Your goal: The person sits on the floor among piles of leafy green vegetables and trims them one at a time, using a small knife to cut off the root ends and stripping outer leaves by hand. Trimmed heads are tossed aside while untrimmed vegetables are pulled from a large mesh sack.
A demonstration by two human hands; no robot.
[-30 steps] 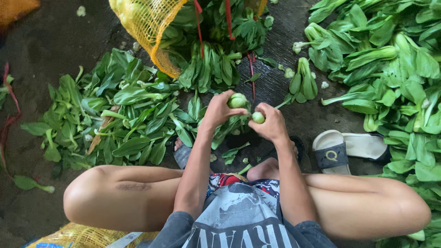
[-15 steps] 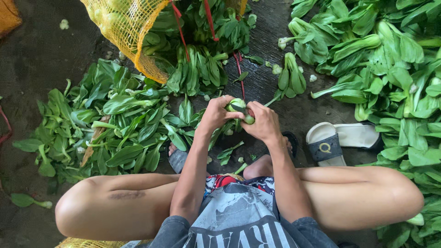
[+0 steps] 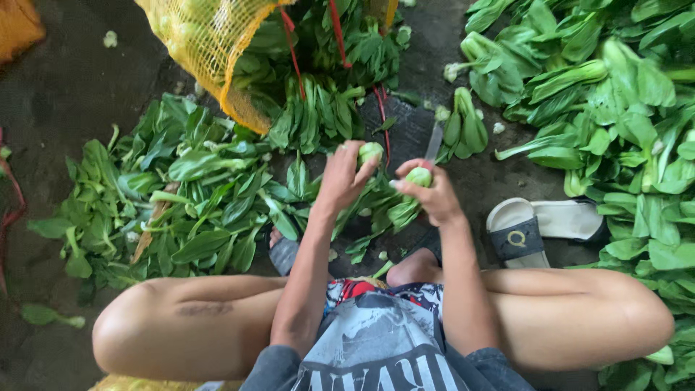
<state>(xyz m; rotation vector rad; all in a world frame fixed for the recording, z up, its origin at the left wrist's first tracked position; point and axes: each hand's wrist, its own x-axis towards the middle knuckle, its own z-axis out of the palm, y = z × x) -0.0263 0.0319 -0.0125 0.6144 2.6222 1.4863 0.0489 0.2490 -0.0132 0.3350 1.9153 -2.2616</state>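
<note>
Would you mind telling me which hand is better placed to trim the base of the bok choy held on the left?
The right hand, probably. It holds a knife with the blade pointing up, beside the left hand, whose grip is full with that bok choy.

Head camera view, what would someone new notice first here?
Probably the two hands at the centre: the left hand and the right hand each grip a green vegetable stalk, with what looks like a knife blade sticking up by the right. Heaps of leafy greens cover the dark floor around them, and a yellow net bag hangs at the top.
</note>
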